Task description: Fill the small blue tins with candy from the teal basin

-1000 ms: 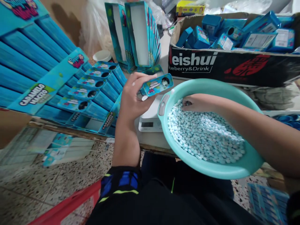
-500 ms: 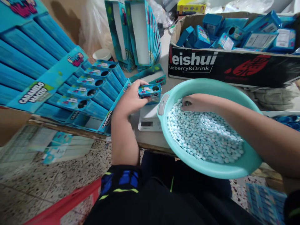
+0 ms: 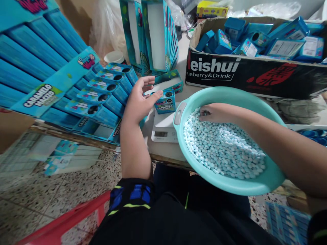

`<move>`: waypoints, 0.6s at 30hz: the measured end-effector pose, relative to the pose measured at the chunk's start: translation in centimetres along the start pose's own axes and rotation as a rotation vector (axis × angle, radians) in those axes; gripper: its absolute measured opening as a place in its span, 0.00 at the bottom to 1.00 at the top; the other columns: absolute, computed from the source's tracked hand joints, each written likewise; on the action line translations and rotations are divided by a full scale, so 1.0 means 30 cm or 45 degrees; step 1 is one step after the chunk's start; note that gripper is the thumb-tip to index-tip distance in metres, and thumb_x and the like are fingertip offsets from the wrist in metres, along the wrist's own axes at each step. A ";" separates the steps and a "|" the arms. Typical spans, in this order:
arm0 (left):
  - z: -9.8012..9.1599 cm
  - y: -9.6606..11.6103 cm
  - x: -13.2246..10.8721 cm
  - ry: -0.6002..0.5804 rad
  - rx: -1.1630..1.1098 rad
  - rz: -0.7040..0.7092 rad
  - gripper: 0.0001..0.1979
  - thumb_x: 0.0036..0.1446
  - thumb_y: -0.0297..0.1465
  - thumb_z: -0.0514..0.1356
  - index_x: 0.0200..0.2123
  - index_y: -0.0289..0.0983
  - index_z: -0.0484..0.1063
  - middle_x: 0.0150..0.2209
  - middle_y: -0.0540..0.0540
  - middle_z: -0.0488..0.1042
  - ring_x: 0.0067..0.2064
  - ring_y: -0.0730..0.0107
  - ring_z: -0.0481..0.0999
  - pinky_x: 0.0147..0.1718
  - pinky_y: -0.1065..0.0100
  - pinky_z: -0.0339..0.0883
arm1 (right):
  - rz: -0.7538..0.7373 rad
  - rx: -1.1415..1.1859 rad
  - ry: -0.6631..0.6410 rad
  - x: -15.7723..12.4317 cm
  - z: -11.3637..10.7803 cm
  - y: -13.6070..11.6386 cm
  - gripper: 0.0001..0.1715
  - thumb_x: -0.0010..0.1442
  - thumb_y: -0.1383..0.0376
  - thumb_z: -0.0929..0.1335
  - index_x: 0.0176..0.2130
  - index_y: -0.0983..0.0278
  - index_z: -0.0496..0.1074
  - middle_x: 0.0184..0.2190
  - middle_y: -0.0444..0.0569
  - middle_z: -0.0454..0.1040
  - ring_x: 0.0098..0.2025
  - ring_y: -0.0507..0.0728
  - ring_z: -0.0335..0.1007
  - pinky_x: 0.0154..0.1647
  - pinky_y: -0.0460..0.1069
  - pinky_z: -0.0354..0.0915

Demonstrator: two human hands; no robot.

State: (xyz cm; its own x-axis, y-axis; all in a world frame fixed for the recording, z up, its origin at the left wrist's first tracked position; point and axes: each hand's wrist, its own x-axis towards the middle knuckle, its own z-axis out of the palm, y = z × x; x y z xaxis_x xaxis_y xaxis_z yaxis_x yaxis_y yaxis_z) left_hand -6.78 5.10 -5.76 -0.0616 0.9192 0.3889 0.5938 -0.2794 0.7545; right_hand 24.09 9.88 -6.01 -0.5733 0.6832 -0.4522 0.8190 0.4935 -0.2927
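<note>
A small blue candy tin (image 3: 165, 106) with a dark round opening in its top stands on a white digital scale (image 3: 166, 132). My left hand (image 3: 143, 93) is beside it with the fingers apart; the thumb reaches over the tin's top and may touch it. In a turquoise plastic bowl (image 3: 230, 189) lie many small pale-blue candies (image 3: 224, 149). My right hand (image 3: 212, 111) rests in them at the bowl's far left side, its fingers curled in and their tips partly hidden among the candies.
A blue display box (image 3: 56, 85) holding several tins leans at the left. Behind, empty display trays (image 3: 158, 37) stand upright, with another tray (image 3: 163, 81) lying near the scale. A black carton (image 3: 250, 73) full of blue tins is at the back right.
My left hand has let go of the tin, opened and drawn back to the left. The tin now stands on the scale. My right hand stays curled in the candies.
</note>
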 end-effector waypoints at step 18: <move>-0.012 0.033 -0.010 -0.028 -0.007 -0.015 0.22 0.61 0.38 0.67 0.57 0.45 0.71 0.60 0.41 0.76 0.60 0.54 0.77 0.59 0.49 0.75 | 0.016 -0.002 -0.016 0.001 -0.001 -0.003 0.15 0.70 0.53 0.67 0.45 0.62 0.75 0.43 0.53 0.78 0.42 0.63 0.72 0.40 0.52 0.61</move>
State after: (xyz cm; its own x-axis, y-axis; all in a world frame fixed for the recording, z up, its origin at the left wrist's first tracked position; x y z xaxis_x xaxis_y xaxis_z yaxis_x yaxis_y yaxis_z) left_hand -6.45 4.45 -4.93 -0.0510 0.9284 0.3681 0.5885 -0.2698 0.7621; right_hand 24.00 9.86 -5.96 -0.5623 0.6829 -0.4662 0.8263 0.4853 -0.2857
